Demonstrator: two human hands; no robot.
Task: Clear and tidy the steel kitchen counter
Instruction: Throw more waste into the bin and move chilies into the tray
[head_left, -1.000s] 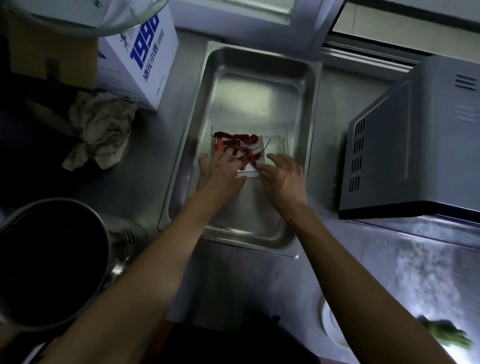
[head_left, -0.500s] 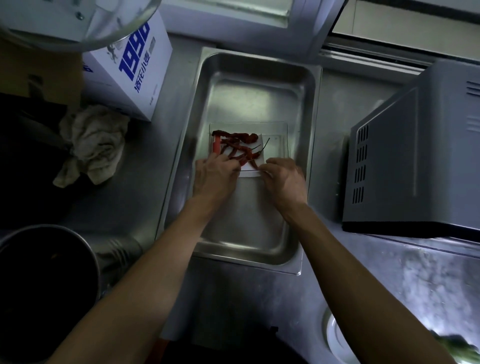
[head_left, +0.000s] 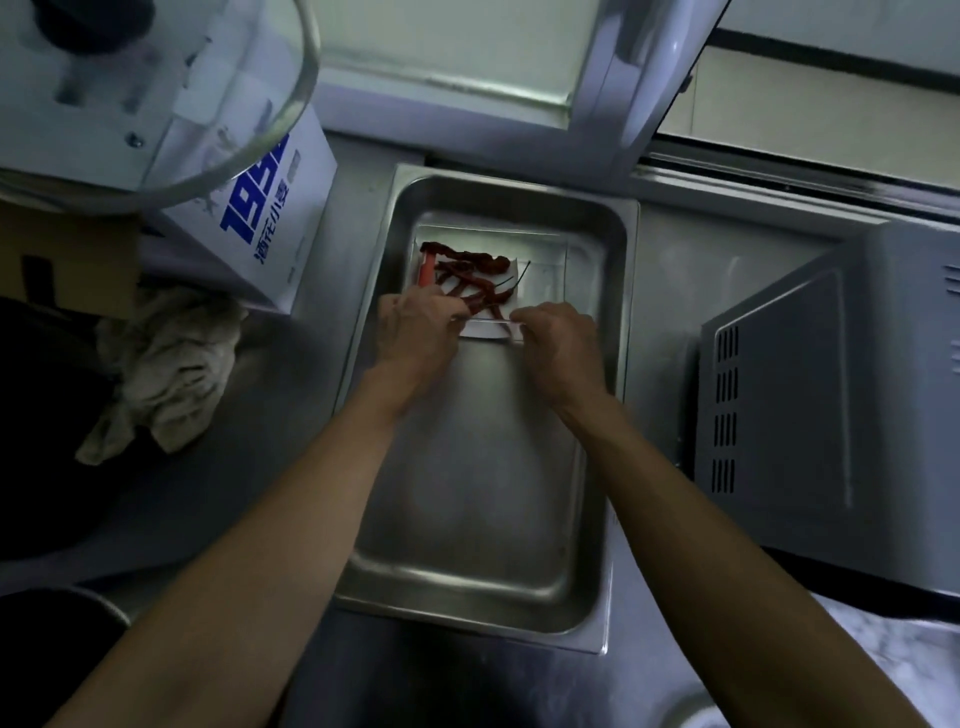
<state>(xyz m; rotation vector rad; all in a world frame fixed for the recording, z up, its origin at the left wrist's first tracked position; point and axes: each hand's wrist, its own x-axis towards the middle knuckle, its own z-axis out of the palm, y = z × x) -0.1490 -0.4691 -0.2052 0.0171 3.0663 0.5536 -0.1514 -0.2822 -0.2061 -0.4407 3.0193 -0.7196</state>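
In the steel pan, my left hand and right hand both pinch the near edge of the clear tray of dried chillies, apparently lifting it.

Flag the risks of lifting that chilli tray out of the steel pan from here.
Both hands, left and right, pinch only the near edge of the clear tray; it could tilt. The dried chillies lie loose and could slide into the steel pan. Grip looks shallow, so it might slip.
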